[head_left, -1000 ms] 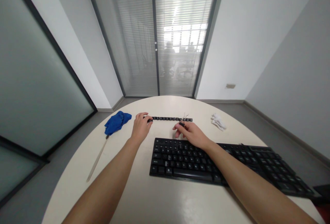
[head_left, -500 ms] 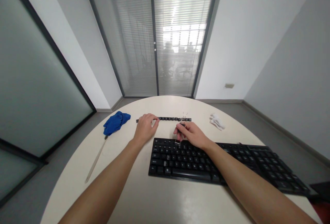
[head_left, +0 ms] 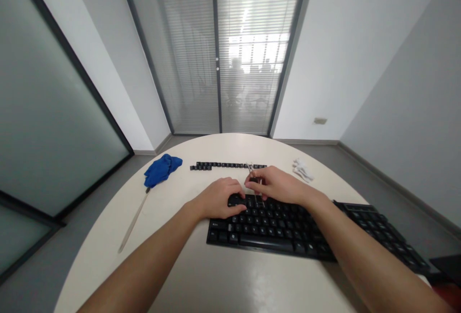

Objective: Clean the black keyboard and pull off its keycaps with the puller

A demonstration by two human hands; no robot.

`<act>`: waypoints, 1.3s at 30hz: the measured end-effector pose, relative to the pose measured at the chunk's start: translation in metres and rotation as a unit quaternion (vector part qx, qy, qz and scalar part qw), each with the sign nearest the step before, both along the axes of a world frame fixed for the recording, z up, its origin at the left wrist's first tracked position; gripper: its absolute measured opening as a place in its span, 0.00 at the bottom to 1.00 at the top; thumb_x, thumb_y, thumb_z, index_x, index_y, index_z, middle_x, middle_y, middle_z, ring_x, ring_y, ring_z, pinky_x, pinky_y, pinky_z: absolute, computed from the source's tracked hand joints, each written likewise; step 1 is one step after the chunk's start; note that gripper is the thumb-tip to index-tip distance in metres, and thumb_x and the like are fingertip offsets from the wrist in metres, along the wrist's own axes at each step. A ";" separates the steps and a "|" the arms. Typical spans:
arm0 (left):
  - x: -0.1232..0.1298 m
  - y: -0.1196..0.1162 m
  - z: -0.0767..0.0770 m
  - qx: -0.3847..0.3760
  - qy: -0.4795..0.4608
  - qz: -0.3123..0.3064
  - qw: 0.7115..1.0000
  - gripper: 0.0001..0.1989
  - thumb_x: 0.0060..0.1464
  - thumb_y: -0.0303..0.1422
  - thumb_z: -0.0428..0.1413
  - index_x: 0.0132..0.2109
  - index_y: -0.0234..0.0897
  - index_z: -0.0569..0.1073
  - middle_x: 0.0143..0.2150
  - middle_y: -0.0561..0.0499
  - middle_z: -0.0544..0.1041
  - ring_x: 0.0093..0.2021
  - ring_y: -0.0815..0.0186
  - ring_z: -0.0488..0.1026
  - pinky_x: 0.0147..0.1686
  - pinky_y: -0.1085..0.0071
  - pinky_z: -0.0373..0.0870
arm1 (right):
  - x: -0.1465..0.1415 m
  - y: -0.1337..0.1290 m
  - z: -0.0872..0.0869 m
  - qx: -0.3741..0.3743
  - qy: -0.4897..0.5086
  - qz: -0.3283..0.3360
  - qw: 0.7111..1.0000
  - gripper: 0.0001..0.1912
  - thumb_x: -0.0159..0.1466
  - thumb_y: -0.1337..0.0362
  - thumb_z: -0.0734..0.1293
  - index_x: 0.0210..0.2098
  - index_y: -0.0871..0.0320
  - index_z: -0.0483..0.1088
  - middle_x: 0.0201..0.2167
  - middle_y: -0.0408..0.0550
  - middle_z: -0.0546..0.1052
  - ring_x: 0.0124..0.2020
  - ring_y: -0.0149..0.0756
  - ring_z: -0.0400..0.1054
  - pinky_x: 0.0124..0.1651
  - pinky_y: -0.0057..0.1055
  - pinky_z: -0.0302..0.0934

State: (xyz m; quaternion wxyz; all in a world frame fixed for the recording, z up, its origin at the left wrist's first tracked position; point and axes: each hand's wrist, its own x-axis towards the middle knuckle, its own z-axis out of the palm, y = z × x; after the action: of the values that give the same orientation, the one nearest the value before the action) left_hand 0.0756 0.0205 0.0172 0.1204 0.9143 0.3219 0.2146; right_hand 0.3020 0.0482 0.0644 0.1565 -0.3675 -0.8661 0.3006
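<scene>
A black keyboard [head_left: 273, 241] lies across the front of the table. My left hand [head_left: 225, 198] rests over its upper left corner, thumb and fingers apart, with nothing seen in it. My right hand [head_left: 277, 184] grips a wire keycap puller [head_left: 258, 198] with a dark handle; its wire end reaches down to the upper key rows. Whether a key is caught in the wires is too small to tell. Beyond both hands, black keycaps [head_left: 230, 164] stand in a line on the table, with a short second row [head_left: 203, 168] at the left end.
A blue cloth [head_left: 162, 170] lies at the left, touching a thin pale stick with a dark end [head_left: 134, 222]. A crumpled white cloth [head_left: 302, 170] is at the right. The round table's [head_left: 173, 284] curved far edge faces a glass partition with blinds [head_left: 252, 87].
My left hand has moved from the keycap line back and right onto the keyboard, its fingers spreading. My right hand, still holding the keycap puller, has shifted slightly right over the keys.
</scene>
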 end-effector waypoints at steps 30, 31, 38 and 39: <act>0.001 -0.005 -0.007 0.024 -0.012 0.025 0.999 0.09 0.54 0.33 0.57 0.43 0.39 0.75 0.42 0.48 0.76 0.46 0.59 0.71 0.48 0.63 0.69 | 0.008 -0.029 -0.024 0.044 0.042 -0.012 0.998 0.16 0.66 0.49 0.66 0.40 0.53 0.79 0.30 0.46 0.80 0.29 0.38 0.72 0.35 0.31 0.62; 0.001 -0.005 -0.007 0.024 -0.012 0.025 0.999 0.09 0.54 0.33 0.57 0.43 0.39 0.75 0.42 0.48 0.76 0.46 0.59 0.71 0.48 0.63 0.69 | 0.009 -0.029 -0.028 0.039 0.064 -0.012 0.997 0.17 0.66 0.49 0.66 0.38 0.54 0.79 0.32 0.47 0.81 0.32 0.39 0.73 0.37 0.32 0.63; 0.002 -0.004 -0.006 0.023 -0.011 0.018 1.000 0.08 0.54 0.32 0.57 0.42 0.38 0.74 0.40 0.48 0.75 0.45 0.59 0.70 0.47 0.64 0.68 | 0.011 -0.028 -0.047 0.012 0.142 -0.041 0.989 0.16 0.66 0.51 0.65 0.37 0.55 0.78 0.39 0.47 0.82 0.40 0.41 0.74 0.46 0.33 0.64; 0.002 -0.004 -0.005 0.023 -0.010 0.018 1.000 0.08 0.54 0.32 0.57 0.42 0.38 0.74 0.40 0.48 0.75 0.45 0.59 0.70 0.47 0.64 0.68 | 0.011 -0.028 -0.047 0.012 0.135 -0.047 0.990 0.16 0.67 0.51 0.65 0.38 0.55 0.78 0.38 0.46 0.82 0.39 0.40 0.74 0.44 0.33 0.64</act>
State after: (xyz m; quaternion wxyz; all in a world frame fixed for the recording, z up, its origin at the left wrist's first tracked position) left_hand 0.0775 0.0163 0.0120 0.0991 0.9086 0.3320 0.2333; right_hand 0.3134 0.0203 0.0177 0.2900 -0.3623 -0.8224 0.3291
